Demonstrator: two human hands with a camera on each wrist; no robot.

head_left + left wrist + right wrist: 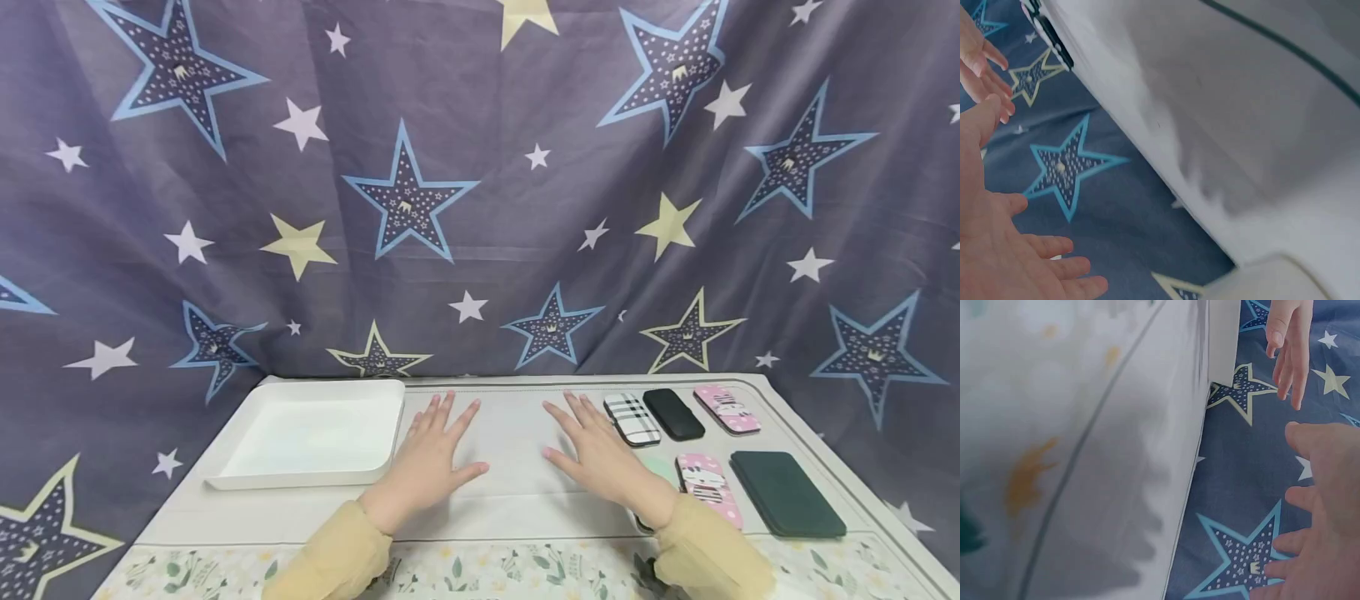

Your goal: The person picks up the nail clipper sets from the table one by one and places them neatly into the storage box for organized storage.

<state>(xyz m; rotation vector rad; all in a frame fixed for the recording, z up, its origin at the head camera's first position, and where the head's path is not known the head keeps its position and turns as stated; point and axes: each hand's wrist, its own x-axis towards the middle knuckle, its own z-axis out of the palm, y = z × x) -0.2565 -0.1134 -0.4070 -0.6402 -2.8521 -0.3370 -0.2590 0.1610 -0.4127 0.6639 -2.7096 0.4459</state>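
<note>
The fingers (443, 410) of both hands are spread and straight, released and grasping nothing. The left hand (423, 467) and the right hand (603, 458) hover palms down over the pale worktop (517, 475), apart from each other; the wrist views show blurred shadows on a pale surface. Just beside the left hand, on its outer side, sits the shallow white rectangular tray (315, 433) with rounded corners. Close to the right hand's outer side lies the white rounded case with black plaid lines (633, 419); whether they touch cannot be told. A pale green object (660, 467), partly hidden by the right arm, lies nearer the person. Farther right, the far row holds a black rounded case (674, 414) and a pink patterned case (727, 409), the near row a second pink patterned case (708, 485) and a dark green flat rectangular case (787, 493). Yellow sleeves (337, 550) cover the forearms, and a purple-grey curtain (480, 108) printed with stars hangs behind the worktop
</note>
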